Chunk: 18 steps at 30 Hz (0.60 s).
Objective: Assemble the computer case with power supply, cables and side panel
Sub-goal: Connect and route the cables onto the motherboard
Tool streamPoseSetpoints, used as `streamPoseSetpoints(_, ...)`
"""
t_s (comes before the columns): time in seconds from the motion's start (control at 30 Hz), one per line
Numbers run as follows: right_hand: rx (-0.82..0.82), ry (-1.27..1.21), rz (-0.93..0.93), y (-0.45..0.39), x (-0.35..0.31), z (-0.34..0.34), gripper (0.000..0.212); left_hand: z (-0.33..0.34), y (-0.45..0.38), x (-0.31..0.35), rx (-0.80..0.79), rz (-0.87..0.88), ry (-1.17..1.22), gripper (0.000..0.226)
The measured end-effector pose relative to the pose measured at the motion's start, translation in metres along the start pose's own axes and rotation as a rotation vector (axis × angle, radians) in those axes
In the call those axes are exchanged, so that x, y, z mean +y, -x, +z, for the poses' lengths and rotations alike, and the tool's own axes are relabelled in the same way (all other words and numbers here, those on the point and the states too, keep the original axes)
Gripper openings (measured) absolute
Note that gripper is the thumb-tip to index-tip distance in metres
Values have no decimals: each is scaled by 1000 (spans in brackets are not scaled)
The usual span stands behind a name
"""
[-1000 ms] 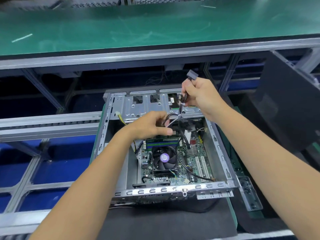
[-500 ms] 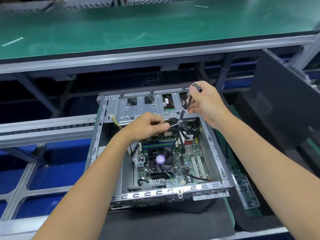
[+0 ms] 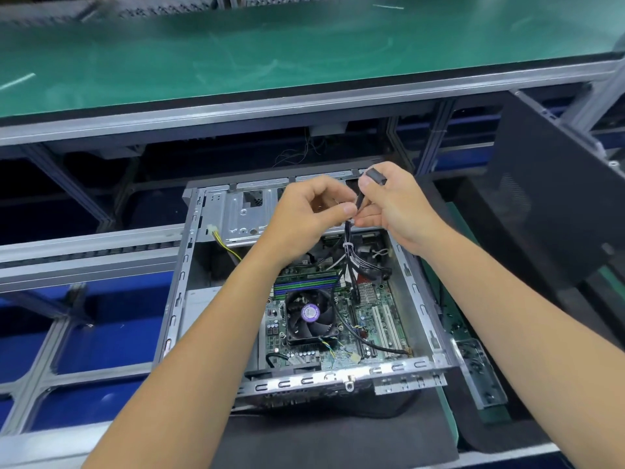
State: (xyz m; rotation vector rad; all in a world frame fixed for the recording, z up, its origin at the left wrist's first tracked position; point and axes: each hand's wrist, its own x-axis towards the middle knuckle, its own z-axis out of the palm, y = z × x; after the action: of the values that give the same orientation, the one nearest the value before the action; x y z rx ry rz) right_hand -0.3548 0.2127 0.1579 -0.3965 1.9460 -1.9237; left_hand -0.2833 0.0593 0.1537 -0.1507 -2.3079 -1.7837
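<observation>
Item: cable bundle [image 3: 348, 247], centre frame above open computer case [image 3: 417, 299]. My left hand [image 3: 304, 214] had risen to join right hand [image 3: 397, 206]; both sets of fingers pinched it. Connector [image 3: 376, 176] unplugged; routing pending.

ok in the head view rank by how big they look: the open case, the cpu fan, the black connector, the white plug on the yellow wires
1. open silver metal case
2. black cpu fan with purple sticker
3. black cable connector held by the right hand
4. small white plug on yellow wires

The last two look close; the connector sits nearer the camera.
</observation>
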Motion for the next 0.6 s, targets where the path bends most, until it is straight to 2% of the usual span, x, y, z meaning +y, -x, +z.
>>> streamPoseSetpoints(0.27, 4, -23, -18, 2, 5, -4, 6, 0, -4, -17, 88, -84, 12, 26)
streamPoseSetpoints(0.43, 86, 39, 12, 2, 14, -4, 8, 1, 0, -28, 102, -177, 42, 21)
streamPoseSetpoints(0.5, 137, 63, 34, 2, 18, -4, 7, 4, 3, -29, 55, -218, 53, 18)
streamPoseSetpoints(0.6, 201, 169, 74, 4, 25, -6, 12, 11, 10, -31, -143, -280, 48, 16)
